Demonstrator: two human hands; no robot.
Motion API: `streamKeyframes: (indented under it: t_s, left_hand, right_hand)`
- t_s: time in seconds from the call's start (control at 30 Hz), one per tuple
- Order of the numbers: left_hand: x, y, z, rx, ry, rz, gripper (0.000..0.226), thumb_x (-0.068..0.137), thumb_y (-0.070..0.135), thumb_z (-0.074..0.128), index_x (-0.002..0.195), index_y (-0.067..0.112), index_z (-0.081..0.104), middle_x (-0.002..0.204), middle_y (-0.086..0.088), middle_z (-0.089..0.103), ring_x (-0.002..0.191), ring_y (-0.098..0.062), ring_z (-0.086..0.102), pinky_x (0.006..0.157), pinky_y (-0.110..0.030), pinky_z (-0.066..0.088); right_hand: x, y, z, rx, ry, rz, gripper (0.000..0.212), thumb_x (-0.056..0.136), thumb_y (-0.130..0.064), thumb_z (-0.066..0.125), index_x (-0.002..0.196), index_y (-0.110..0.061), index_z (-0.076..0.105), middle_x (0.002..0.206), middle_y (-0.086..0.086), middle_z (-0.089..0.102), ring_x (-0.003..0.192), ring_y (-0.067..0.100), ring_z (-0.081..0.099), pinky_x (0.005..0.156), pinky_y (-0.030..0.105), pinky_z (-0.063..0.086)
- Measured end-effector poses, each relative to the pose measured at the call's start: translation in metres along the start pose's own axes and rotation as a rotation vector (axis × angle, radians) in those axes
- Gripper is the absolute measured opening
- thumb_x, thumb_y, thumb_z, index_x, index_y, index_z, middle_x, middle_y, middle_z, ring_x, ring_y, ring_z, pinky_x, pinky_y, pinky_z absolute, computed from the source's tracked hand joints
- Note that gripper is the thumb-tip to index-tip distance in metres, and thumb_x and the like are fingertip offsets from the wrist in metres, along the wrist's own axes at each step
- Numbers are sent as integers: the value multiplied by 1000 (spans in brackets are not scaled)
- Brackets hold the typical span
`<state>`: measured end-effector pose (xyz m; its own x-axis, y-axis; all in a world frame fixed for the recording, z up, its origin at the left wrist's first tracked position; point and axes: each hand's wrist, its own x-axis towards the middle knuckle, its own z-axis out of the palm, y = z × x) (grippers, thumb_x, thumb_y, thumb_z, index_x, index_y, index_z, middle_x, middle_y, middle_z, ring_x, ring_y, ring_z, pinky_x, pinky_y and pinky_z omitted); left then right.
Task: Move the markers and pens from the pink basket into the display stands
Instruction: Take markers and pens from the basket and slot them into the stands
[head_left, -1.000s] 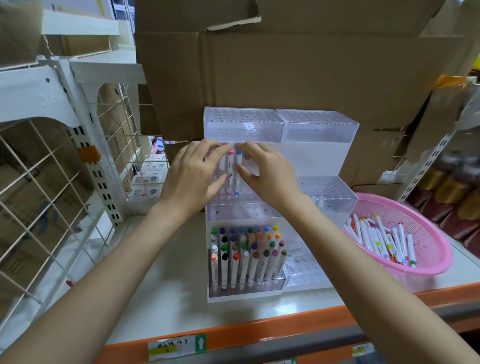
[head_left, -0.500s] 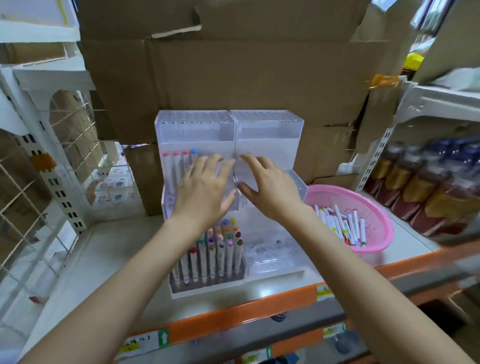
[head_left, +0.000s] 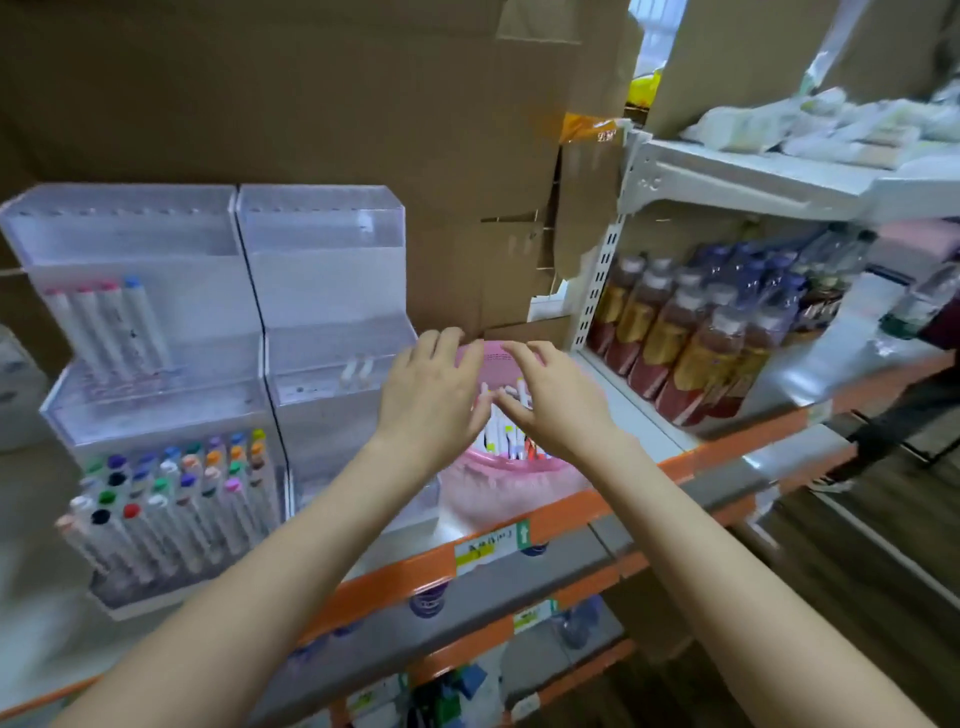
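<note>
The pink basket stands on the shelf right of the stands, with several white markers lying in it. Both my hands hover over it, palms facing each other. My left hand has its fingers straight above the basket's left side. My right hand reaches in from the right, fingers loosely spread, fingertips at the marker ends. The left display stand holds several coloured-cap markers in its front tier and several more in its middle tier. The right display stand holds two white pens.
Cardboard boxes form a wall behind the stands. The shelf's orange front edge runs below the basket. To the right, a white rack carries rows of bottles. More goods sit on the lower shelf.
Both hands left the left stand's middle tier, where the markers now stand, and swung right over the pink basket. The view turned right with them.
</note>
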<state>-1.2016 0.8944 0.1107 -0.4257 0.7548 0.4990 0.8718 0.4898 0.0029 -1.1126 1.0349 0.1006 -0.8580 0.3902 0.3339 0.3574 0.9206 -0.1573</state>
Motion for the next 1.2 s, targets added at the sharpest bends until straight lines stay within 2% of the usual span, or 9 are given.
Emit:
streamKeyframes:
  t_s: [0.13, 0.27, 0.43, 0.53, 0.7, 0.9, 1.0, 1.1, 1.2]
  left_hand:
    - [13, 35, 22, 21, -56, 20, 45, 79, 40, 66, 113, 11, 60, 110, -10, 57, 99, -30, 55, 77, -38, 45]
    - [21, 44, 53, 24, -275, -91, 45, 91, 44, 48, 126, 16, 46, 124, -8, 48, 114, -27, 43, 91, -35, 36]
    - [26, 41, 79, 5, -498, -228, 53, 93, 41, 49, 136, 13, 39, 131, -13, 44, 119, -29, 41, 92, -38, 39]
    - [30, 39, 90, -55, -579, -282, 50, 93, 40, 50, 135, 14, 41, 133, -14, 46, 121, -30, 42, 92, -39, 41]
    - [43, 28, 115, -30, -607, -356, 51, 94, 40, 48, 137, 15, 40, 135, -14, 45, 122, -32, 42, 93, -42, 41]
    - [57, 22, 139, -24, -627, -394, 45, 96, 34, 47, 133, 8, 44, 134, -15, 45, 122, -33, 42, 94, -42, 41]
    - [60, 19, 148, -67, -595, -405, 41, 94, 33, 50, 128, 9, 50, 129, -14, 50, 116, -32, 46, 94, -41, 42]
    - [60, 18, 150, -104, -525, -436, 40, 92, 33, 54, 124, 9, 52, 123, -13, 53, 111, -31, 50, 88, -40, 46]
    - [59, 21, 148, -55, -480, -425, 38, 90, 33, 55, 120, 10, 55, 120, -12, 55, 110, -30, 50, 83, -39, 46]
  right_hand:
    - [-11, 42, 11, 14, -109, 51, 57, 93, -49, 50, 142, -24, 36, 138, 3, 43, 123, 23, 45, 83, 35, 44]
    - [-11, 66, 30, 66, -188, 79, 53, 94, -36, 54, 142, -26, 35, 138, 4, 43, 120, 27, 49, 82, 39, 49]
    - [4, 75, 51, -16, -260, 41, 48, 94, -32, 53, 138, -19, 41, 131, 8, 48, 117, 30, 50, 84, 38, 44]
    - [17, 77, 61, -5, -284, 26, 46, 94, -29, 52, 137, -16, 42, 128, 9, 50, 116, 31, 51, 85, 37, 43]
    - [40, 78, 81, -24, -333, 24, 42, 94, -27, 50, 134, -14, 45, 119, 13, 54, 110, 33, 53, 77, 40, 46]
    - [57, 74, 96, -56, -359, 21, 40, 94, -22, 50, 133, -13, 46, 125, 13, 50, 115, 34, 49, 87, 43, 44]
    - [60, 76, 99, -22, -330, 32, 32, 92, -17, 53, 123, -12, 53, 119, 12, 53, 111, 33, 51, 86, 42, 44]
    - [59, 77, 97, -1, -296, 30, 18, 88, -13, 54, 104, -13, 62, 111, 10, 59, 110, 32, 50, 85, 39, 42]
    - [59, 76, 95, 1, -269, 14, 16, 85, -10, 55, 96, -12, 67, 104, 10, 64, 107, 31, 50, 82, 36, 41]
